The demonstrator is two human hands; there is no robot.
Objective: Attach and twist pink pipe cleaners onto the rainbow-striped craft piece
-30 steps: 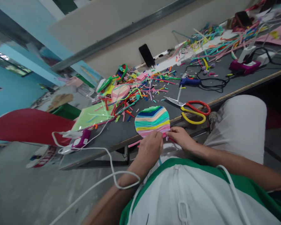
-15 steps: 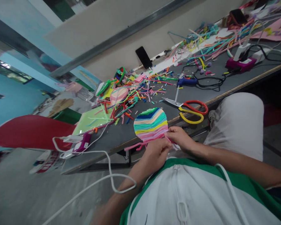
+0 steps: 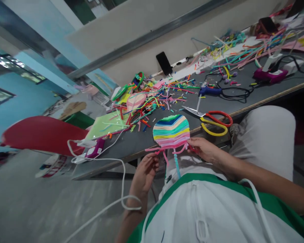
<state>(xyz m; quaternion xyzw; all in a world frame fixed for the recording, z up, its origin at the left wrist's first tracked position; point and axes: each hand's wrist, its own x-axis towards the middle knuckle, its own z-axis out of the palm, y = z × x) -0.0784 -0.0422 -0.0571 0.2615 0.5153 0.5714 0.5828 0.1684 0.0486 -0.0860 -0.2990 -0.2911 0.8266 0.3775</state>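
A round piece of striped, coloured fuzzy strips rests at the table's front edge, with pink and red ends hanging from its lower side. My right hand pinches its lower right edge, beside a red strip. Just below its lower left, my left hand has curled fingers near the tip of a red strip; whether they grip it is unclear. A light blue strip hangs below the piece, over my lap. Scissors with one red and one yellow handle lie to the right.
Cut strips litter the table. A blue glue gun with a black cord lies behind the scissors. A phone leans at the wall. White cable loops by my left arm. A red chair stands left.
My left hand has moved left and down, away from my right hand. The hanging pink ends and the light blue strip now show between them. The view has shifted slightly.
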